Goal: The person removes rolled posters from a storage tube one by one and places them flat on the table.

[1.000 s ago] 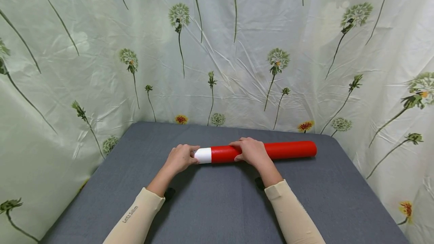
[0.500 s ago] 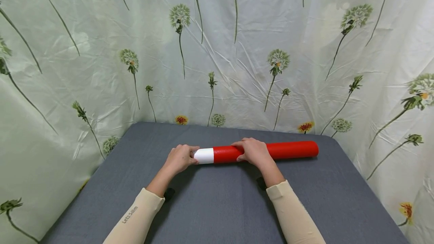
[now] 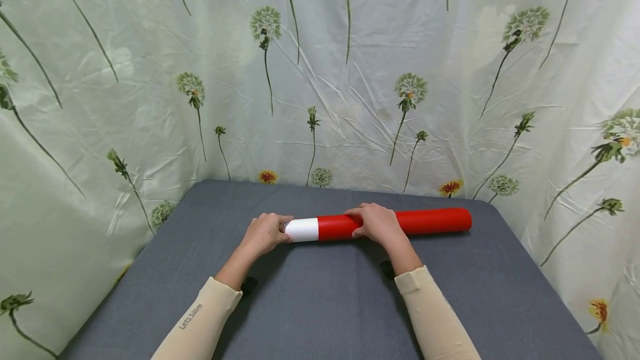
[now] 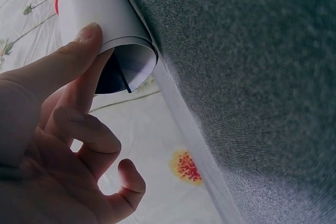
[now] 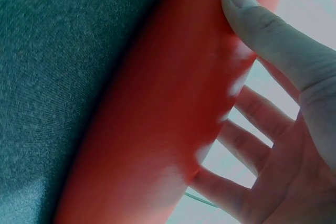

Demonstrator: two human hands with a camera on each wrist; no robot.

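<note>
A long red tube point(image 3: 436, 221) lies crosswise on the grey cloth, a white section point(image 3: 303, 230) showing at its left end. In the left wrist view that white part is a rolled sheet point(image 4: 102, 11), with an overlapping edge and a dark hollow end. My left hand point(image 3: 262, 233) pinches its rim between thumb and forefinger, while the other fingers curl in the air. With the thumb on the near side and the fingers over the far side, my right hand point(image 3: 377, 223) grips the red tube left of its middle. The right wrist view shows the tube's smooth, glossy surface point(image 5: 152, 108).
Grey cloth point(image 3: 320, 304) covers the table under both forearms. A pale curtain point(image 3: 360, 110) printed with dandelions hangs close behind the table's back edge and along its sides. The red tube's right end lies near the back right corner.
My right hand has slid slightly to the right with the red tube, and a longer stretch of the white roll shows. My left hand stays almost still at the white end.
</note>
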